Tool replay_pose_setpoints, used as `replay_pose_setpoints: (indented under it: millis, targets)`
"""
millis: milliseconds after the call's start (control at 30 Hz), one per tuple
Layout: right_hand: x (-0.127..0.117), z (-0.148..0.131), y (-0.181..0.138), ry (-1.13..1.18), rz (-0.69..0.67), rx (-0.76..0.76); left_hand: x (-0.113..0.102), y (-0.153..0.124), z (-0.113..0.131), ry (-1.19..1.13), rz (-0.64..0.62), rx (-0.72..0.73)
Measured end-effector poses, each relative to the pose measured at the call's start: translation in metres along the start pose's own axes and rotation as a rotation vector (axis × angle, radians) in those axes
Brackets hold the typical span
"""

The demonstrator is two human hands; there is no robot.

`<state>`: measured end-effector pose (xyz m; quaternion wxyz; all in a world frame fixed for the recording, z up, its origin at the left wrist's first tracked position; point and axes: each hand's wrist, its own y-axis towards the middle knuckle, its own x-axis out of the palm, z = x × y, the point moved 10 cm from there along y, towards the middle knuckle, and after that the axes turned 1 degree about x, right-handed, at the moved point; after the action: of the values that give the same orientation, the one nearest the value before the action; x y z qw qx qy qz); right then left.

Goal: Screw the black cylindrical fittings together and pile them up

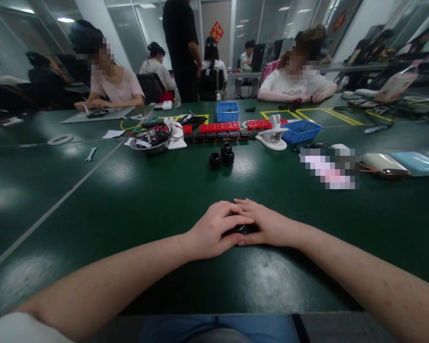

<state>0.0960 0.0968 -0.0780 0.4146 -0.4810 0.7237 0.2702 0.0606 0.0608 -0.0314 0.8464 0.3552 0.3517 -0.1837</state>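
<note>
Black part [239,228] is between the two hands, mostly hidden by them; can't tell if it touches the green table [157,190]. Left hand [218,229] closed round it from the left, right hand [266,224] from the right. Left fingers lap over the right hand, thumbs meet on the near side.

Straight beyond the hands: three black round pieces [228,158], clustered. Past those: red power strips [219,126], then a small blue bin [227,113]. Far left of the hands: metal bowl [148,148] of dark bits, white clip [176,136] beside it; wrench [91,154] further left. Far right: another white clip [274,138], second blue bin [302,132] tilted next to it.
</note>
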Motion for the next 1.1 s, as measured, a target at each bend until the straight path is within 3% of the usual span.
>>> replay_pose_setpoints:
  millis: [200,400,600,800,1100]
  targets:
    - [-0.001,-0.003,0.002,0.011,0.038,-0.041,0.003,-0.001,-0.016,-0.003,0.045,-0.118]
    - [-0.002,-0.002,0.002,0.007,0.022,-0.014,-0.004,-0.004,-0.008,-0.107,0.052,-0.028]
    - [-0.009,-0.008,0.000,0.048,0.045,-0.068,-0.010,-0.008,-0.012,-0.133,0.033,-0.030]
    - [-0.004,-0.003,-0.003,-0.008,0.015,-0.039,-0.003,-0.005,-0.001,-0.165,-0.023,0.078]
    - [0.000,0.001,-0.003,-0.034,-0.023,-0.004,-0.001,-0.001,-0.003,-0.178,-0.042,0.005]
